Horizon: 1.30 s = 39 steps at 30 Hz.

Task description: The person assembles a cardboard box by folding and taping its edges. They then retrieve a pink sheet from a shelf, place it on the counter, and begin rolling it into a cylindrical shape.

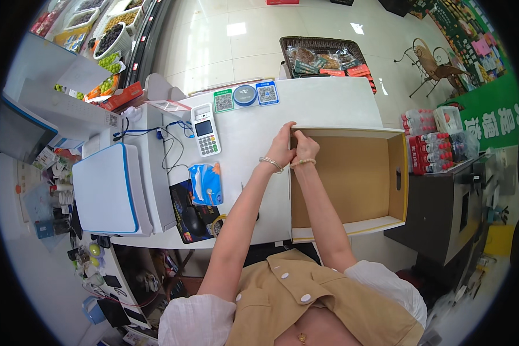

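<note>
A shallow open cardboard box [346, 179], brown inside with white walls and yellow edges, lies on the right part of the white counter [328, 101]. Its right wall has an oval handle slot. Both hands meet at the box's far left corner. My left hand [280, 147], with bangles at the wrist, is closed on the left wall near that corner, its fingertips reaching the far edge. Just inside the wall, my right hand [304, 147], with a beaded bracelet, has its fingers curled against the same corner. The fingers partly hide where they grip.
Left of the box are a card terminal [204, 130], a blue tissue pack [206, 183], a mouse [194, 221] and a white printer [105, 189]. A dark basket of packaged goods [323, 56] stands beyond the counter. Bottle packs [429, 153] sit at right.
</note>
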Motion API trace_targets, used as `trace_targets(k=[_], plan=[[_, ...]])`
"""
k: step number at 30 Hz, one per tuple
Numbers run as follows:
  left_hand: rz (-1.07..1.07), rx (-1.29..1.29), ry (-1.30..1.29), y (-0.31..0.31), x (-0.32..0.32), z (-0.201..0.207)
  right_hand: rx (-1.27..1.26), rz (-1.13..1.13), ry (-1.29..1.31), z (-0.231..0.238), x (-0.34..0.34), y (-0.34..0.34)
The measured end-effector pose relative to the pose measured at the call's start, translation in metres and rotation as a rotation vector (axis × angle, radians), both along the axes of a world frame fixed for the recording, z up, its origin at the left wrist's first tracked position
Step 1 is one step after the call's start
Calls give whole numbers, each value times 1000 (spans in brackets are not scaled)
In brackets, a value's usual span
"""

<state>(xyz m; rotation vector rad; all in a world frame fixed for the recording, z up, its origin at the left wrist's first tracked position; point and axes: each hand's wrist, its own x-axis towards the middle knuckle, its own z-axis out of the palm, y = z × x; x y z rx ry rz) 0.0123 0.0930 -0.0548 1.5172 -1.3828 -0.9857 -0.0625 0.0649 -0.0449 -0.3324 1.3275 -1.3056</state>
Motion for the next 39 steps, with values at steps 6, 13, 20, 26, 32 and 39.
trace_targets(k=[6, 13, 20, 26, 32, 39], plan=[[-15, 52, 13, 0, 3, 6, 0, 95, 85, 1, -13, 8], [-1, 28, 47, 0, 0, 3, -35, 108, 72, 17, 0, 5], [6, 18, 51, 0, 0, 4, -10, 83, 119, 14, 4, 2], [-23, 41, 86, -1, 3, 2, 38, 69, 86, 21, 7, 0], [-52, 48, 99, -3, 5, 0, 104, 66, 34, 26, 7, -2], [-22, 31, 98, 0, 3, 0, 31, 7, 68, 21, 10, -2]])
